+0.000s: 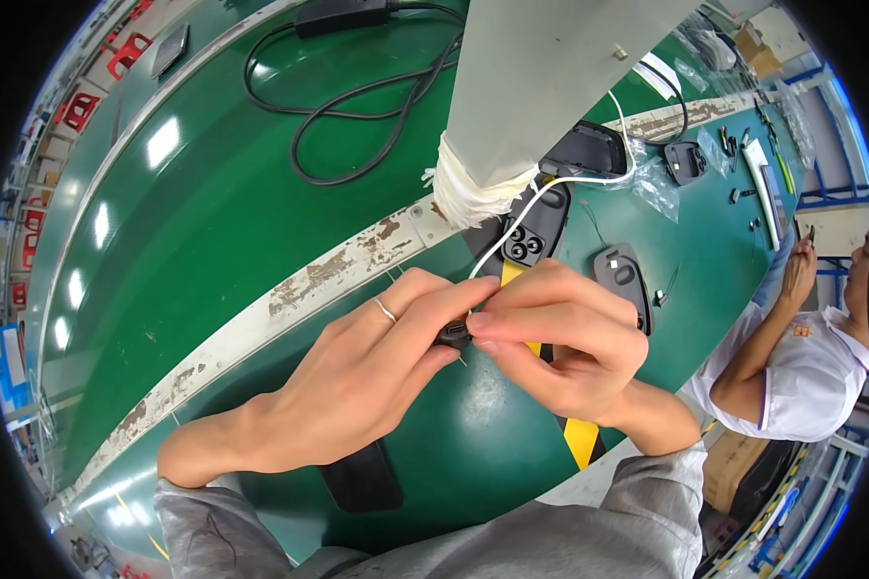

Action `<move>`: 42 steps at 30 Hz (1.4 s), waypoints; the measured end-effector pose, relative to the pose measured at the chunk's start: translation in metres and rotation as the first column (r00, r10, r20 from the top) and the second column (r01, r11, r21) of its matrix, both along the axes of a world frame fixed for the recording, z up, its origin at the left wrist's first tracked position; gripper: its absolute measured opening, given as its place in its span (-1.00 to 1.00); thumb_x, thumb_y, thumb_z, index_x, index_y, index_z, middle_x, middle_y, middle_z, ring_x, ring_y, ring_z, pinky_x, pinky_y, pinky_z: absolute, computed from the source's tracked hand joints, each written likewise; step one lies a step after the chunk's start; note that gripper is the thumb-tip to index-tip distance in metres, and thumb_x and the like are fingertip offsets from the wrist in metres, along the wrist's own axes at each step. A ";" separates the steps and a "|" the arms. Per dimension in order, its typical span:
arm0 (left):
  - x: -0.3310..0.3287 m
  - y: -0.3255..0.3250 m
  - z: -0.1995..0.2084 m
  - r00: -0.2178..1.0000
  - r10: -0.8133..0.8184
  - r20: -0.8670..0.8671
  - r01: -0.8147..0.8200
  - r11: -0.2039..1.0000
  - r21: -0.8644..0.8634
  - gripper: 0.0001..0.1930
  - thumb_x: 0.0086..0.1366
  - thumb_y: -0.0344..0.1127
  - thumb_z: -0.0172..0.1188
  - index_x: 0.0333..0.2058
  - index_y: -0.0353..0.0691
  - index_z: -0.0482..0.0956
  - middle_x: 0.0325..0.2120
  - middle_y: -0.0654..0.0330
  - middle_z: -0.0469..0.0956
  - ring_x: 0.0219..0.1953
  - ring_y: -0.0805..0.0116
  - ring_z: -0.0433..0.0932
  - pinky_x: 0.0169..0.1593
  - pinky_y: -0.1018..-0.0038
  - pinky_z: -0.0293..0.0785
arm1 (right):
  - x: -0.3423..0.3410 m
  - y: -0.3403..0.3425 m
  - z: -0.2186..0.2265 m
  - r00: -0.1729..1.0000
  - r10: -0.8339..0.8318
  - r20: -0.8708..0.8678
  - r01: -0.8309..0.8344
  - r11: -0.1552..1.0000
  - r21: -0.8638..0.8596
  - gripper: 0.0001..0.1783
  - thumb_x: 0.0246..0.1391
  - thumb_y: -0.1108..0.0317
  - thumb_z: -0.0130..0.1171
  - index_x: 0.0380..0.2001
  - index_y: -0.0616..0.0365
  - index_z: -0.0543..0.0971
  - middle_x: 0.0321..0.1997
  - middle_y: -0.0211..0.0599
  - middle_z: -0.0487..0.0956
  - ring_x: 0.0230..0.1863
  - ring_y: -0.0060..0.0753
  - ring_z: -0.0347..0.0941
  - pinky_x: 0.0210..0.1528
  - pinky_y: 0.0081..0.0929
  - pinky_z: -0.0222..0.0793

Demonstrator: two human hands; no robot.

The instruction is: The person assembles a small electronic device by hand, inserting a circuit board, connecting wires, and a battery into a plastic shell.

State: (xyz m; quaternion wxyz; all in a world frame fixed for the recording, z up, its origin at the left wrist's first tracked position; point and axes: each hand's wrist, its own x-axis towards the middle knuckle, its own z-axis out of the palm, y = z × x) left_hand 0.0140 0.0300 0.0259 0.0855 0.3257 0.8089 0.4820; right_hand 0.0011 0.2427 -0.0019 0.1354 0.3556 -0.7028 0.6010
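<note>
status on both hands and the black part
Left hand holding black part. Right hand pinched closed at its edge. Part mostly hidden by fingers; white cable runs up close.

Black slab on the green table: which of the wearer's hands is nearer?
Left: the left hand is just above the black slab in the picture; the right hand is farther up and right.

No text, label, number or sign can be read here

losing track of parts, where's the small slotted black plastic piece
In the head view, the slotted black piece is near the centre, between the left hand on its left and the right hand on its right.
</note>
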 end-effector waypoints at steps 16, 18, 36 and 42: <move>0.004 -0.002 0.001 0.996 -0.034 -0.082 0.026 0.995 -0.098 -0.31 0.14 -0.64 0.25 0.27 -0.43 0.25 -0.15 -0.05 0.46 -0.28 0.10 0.54 -0.27 0.31 0.53 | 0.002 -0.002 0.001 0.995 0.037 -0.095 -0.037 0.999 0.001 -0.68 -0.15 0.72 0.42 -0.29 0.35 0.55 -0.35 -0.07 0.65 -0.37 -0.25 0.60 -0.36 -0.46 0.46; 0.005 -0.003 0.005 0.993 -0.050 -0.110 0.035 0.990 -0.138 -0.28 0.13 -0.62 0.26 0.29 -0.44 0.23 -0.16 -0.04 0.45 -0.30 0.12 0.53 -0.29 0.31 0.53 | 0.001 -0.001 0.003 0.993 0.055 -0.102 -0.055 0.998 0.009 -0.68 -0.15 0.71 0.43 -0.29 0.35 0.56 -0.36 -0.08 0.65 -0.37 -0.25 0.60 -0.36 -0.46 0.46; 0.004 -0.005 0.002 0.937 -0.111 -0.332 0.073 0.990 -0.124 -0.31 0.07 -0.52 0.34 0.21 -0.53 0.34 -0.21 0.07 0.49 -0.37 0.29 0.54 -0.40 0.43 0.49 | 0.008 0.001 0.010 0.978 0.195 0.073 -0.191 0.979 -0.065 -0.54 -0.06 0.66 0.42 -0.16 0.23 0.38 -0.38 -0.14 0.63 -0.38 -0.36 0.53 -0.33 -0.45 0.39; 0.006 -0.006 0.000 0.891 -0.123 -0.436 0.071 0.988 -0.134 -0.34 0.05 -0.50 0.36 0.14 -0.61 0.38 -0.20 0.07 0.48 -0.42 0.33 0.52 -0.43 0.45 0.53 | 0.007 0.002 0.011 0.969 0.238 0.062 -0.235 0.971 -0.054 -0.55 -0.07 0.64 0.43 -0.17 0.24 0.38 -0.40 -0.14 0.64 -0.39 -0.34 0.53 -0.35 -0.45 0.39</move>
